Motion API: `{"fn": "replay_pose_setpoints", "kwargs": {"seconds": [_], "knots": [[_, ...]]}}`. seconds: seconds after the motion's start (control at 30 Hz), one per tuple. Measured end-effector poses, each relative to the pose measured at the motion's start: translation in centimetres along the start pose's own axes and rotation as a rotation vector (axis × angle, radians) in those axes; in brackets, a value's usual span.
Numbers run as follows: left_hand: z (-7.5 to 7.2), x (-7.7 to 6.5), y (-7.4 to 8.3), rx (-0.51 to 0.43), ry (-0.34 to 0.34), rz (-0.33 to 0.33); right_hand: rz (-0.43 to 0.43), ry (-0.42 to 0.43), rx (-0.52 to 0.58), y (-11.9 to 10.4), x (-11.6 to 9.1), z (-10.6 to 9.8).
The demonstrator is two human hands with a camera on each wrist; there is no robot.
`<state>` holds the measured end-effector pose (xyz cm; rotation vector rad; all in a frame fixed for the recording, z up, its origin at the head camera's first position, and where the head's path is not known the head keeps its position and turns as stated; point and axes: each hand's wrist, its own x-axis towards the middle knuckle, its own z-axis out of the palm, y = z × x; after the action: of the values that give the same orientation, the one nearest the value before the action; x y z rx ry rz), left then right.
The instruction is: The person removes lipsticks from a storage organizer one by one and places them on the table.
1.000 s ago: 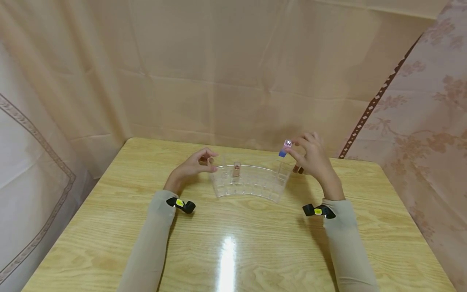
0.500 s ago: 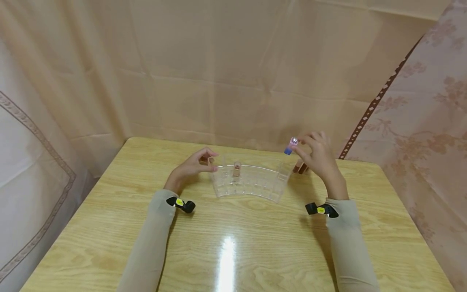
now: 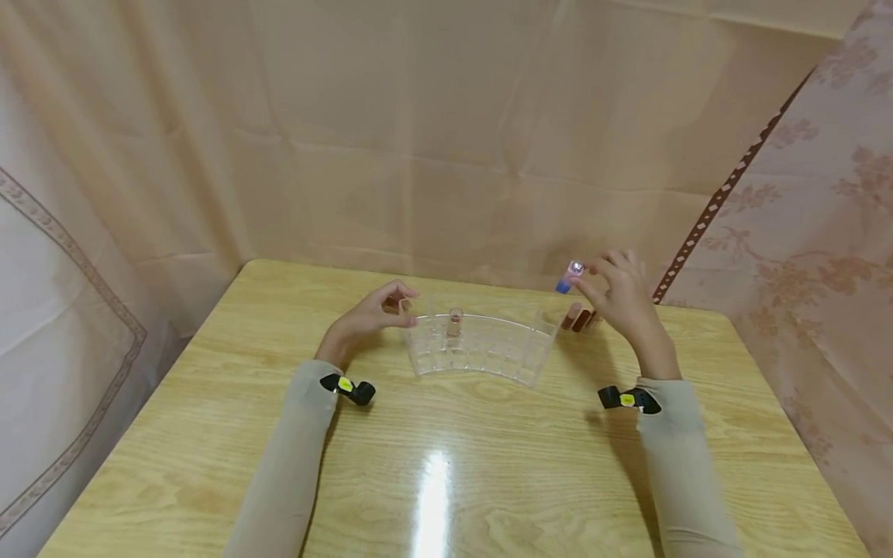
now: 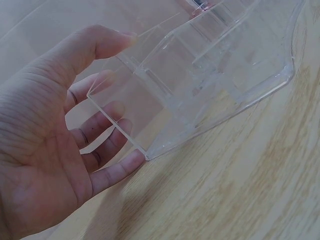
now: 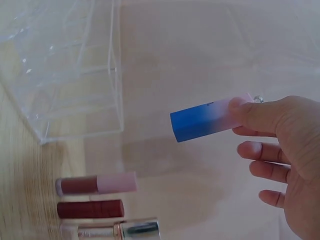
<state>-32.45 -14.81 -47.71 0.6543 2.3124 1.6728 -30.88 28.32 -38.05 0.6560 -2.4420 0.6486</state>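
Observation:
A clear, curved acrylic lipstick organizer (image 3: 481, 364) with several compartments stands on the table. My left hand (image 3: 373, 311) grips its left end wall; in the left wrist view the thumb is on one side and the fingers on the other. My right hand (image 3: 621, 298) pinches a blue-to-pink lipstick tube (image 5: 202, 120) by its pink end, which has a shiny silver ball. The tube is held in the air beyond the organizer's right end, its blue end pointing down and to the left. One brownish-pink lipstick (image 3: 455, 322) stands upright in a back compartment, left of the middle.
Just right of the organizer stand a pink-capped lip gloss (image 5: 97, 184), a dark red tube (image 5: 91, 209) and a clear tube with a shiny cap (image 5: 115, 231). The wooden table (image 3: 516, 473) ends at a beige curtain (image 3: 446, 155) behind.
My right hand has moved to the right with the blue-and-pink lipstick tube, away from the organizer's right end. More of the standing tubes now shows. The left hand keeps its grip.

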Motion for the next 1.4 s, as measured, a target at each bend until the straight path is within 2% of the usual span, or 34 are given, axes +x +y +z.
{"fn": "replay_pose_setpoints", "kwargs": {"seconds": [0.23,0.47,0.9,1.2,1.4], "knots": [[0.1,0.4,0.0,-0.010,-0.005,0.005,0.010,-0.019,0.027,0.7,-0.7,-0.6],[0.3,0.5,0.2,-0.021,-0.005,-0.008,0.003,0.006,0.018,1.7,-1.5,-1.6],[0.8,0.7,0.4,-0.014,-0.011,0.010,0.077,0.006,-0.010,3.9,-2.6,-4.1],[0.7,0.6,0.3,0.002,-0.011,0.017,0.071,0.029,-0.065,4.7,-3.3,-4.7],[0.7,0.5,0.4,0.004,-0.011,0.014,0.114,0.014,-0.069,5.1,-3.8,-5.2]]}}
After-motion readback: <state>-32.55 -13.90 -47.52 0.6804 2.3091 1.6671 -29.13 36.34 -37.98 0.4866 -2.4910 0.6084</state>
